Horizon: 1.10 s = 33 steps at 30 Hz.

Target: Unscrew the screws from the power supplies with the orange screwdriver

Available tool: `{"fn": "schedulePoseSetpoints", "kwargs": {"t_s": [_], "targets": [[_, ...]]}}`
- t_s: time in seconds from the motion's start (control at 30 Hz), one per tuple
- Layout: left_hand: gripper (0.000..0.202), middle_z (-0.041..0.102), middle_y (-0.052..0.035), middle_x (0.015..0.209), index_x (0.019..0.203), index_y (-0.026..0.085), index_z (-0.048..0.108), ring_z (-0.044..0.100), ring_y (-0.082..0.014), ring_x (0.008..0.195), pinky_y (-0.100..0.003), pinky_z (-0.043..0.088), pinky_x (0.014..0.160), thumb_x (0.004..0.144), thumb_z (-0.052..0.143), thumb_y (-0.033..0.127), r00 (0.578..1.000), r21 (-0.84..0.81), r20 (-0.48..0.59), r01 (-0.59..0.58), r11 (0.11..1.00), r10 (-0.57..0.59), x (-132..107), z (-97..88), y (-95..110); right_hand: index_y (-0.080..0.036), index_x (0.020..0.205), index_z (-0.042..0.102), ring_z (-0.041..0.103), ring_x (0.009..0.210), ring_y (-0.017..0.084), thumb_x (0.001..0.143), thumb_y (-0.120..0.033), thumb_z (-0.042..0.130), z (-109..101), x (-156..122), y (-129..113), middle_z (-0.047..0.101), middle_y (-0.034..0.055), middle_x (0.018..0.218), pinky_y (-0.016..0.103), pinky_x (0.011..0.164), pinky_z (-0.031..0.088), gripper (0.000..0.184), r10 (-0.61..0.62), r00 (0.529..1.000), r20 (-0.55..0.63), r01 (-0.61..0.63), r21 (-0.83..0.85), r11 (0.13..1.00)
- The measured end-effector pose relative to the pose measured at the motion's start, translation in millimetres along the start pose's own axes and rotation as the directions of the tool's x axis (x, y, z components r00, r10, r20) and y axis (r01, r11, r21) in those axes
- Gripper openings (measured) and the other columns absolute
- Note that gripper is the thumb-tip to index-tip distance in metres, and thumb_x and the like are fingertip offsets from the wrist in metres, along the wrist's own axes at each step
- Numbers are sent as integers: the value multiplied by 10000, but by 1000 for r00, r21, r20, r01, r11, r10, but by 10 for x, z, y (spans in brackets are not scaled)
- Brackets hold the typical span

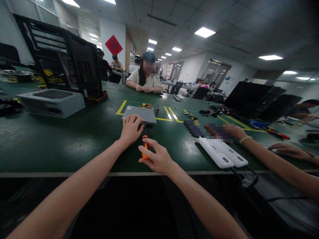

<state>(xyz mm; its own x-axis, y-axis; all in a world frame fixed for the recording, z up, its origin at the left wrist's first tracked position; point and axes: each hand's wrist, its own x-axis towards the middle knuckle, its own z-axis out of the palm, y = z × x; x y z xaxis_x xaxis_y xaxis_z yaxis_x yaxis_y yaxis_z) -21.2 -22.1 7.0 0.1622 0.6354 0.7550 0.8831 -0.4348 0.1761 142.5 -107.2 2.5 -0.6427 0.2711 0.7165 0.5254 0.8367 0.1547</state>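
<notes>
Scene: A person works at a long green table in a busy workshop, both bare arms reaching forward.
Left hand: The left hand lies palm-down on the near left corner of a grey box, fingers curled over its top. Whether the thumb clamps the near face cannot be told.
Right hand: The right hand pinches an orange screwdriver between thumb and fingertips, the other fingers loosely spread.
Box: It sits flat on the table at 12 o'clock from the person, inside a frame of yellow tape, its long side running 9 to 3 o'clock.
Key relation: The screwdriver's long axis runs 6 to 12 o'clock, handle toward the person and working end toward the box's near face just ahead. The tip itself is too small to make out. The left hand is on the box; the right hand sits just short of it, at about 5 o'clock from the left.
At 9 to 10 o'clock: A second metal unit with a vented top, and behind it an open black computer case.
At 2 o'clock: Two white power strips lie side by side, with a co-worker's hand at their far end.
Far side, 12 o'clock: A seated person has both hands on the table.
</notes>
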Motion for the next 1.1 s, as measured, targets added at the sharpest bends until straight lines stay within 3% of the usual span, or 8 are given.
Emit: {"fn": "schedulePoseSetpoints", "kwargs": {"t_s": [0.23, 0.37, 0.47, 0.6, 0.7, 0.8, 0.93, 1.1], "targets": [[195, 515, -77, 1079, 994, 219, 555, 428, -263, 1001, -410, 331, 852, 820, 481, 267, 1000, -18, 17, -6, 1000, 7, -7, -16, -10, -161, 991, 564, 603, 821, 166, 866, -326, 495, -19, 0, -9, 616, 123, 974, 265, 680, 475, 218, -76, 991, -108, 49, -238, 970], [190, 512, -75, 1084, 992, 223, 553, 427, -257, 998, -407, 334, 854, 824, 472, 258, 1000, -26, 19, -7, 1000, 8, -8, -27, -13, -175, 923, 562, 557, 634, 136, 890, -299, 448, -101, 50, -87, 590, 77, 826, 256, 571, 440, 171, 121, 992, -19, -118, -397, 910], [189, 513, -78, 1086, 989, 224, 554, 424, -262, 1012, -411, 333, 850, 819, 475, 249, 1000, -29, 20, -9, 1000, 10, -4, -30, -13, -170, 958, 538, 549, 637, 140, 887, -311, 451, -155, 98, -212, 571, 109, 955, 264, 547, 438, 180, 280, 959, 54, -228, -447, 865], [193, 519, -77, 1072, 990, 224, 559, 430, -265, 1000, -412, 334, 840, 820, 473, 252, 1000, -20, 11, -16, 1000, 16, 2, -23, -15, -138, 1039, 504, 562, 668, 150, 851, -92, 429, -150, 183, -364, 573, 122, 988, 270, 568, 451, 207, 353, 931, 96, -262, -498, 827], [213, 522, -76, 1067, 1013, 224, 558, 432, -262, 984, -411, 334, 840, 821, 472, 259, 1000, -17, 6, -28, 999, 28, 3, -9, -26, -144, 895, 526, 548, 614, 159, 860, -186, 465, -143, 290, -379, 586, 68, 787, 279, 536, 423, 82, 370, 926, 74, -291, -482, 826], [215, 522, -78, 1072, 1010, 224, 560, 429, -260, 986, -410, 336, 843, 817, 476, 264, 1000, -24, 9, -30, 999, 30, 1, 4, -40, -164, 859, 523, 531, 549, 142, 889, -319, 441, -168, 394, -340, 573, 36, 684, 274, 517, 394, 177, 410, 912, -16, -373, -447, 813], [214, 522, -74, 1077, 1007, 234, 563, 429, -259, 996, -407, 337, 844, 813, 480, 265, 1000, -25, 17, -23, 999, 24, 0, 8, -40, -170, 971, 516, 562, 623, 162, 879, -381, 445, -212, 449, -358, 589, 80, 850, 284, 532, 427, 240, 447, 894, -18, -417, -396, 818], [282, 513, -74, 1096, 1070, 250, 544, 416, -261, 1020, -414, 326, 867, 790, 518, 270, 1000, -53, 16, -19, 998, 20, -13, -10, -20, -133, 1069, 480, 570, 812, 206, 838, -219, 470, -188, 440, -422, 504, 159, 1069, 333, 640, 506, 247, 459, 888, 18, -431, -313, 846]]}}
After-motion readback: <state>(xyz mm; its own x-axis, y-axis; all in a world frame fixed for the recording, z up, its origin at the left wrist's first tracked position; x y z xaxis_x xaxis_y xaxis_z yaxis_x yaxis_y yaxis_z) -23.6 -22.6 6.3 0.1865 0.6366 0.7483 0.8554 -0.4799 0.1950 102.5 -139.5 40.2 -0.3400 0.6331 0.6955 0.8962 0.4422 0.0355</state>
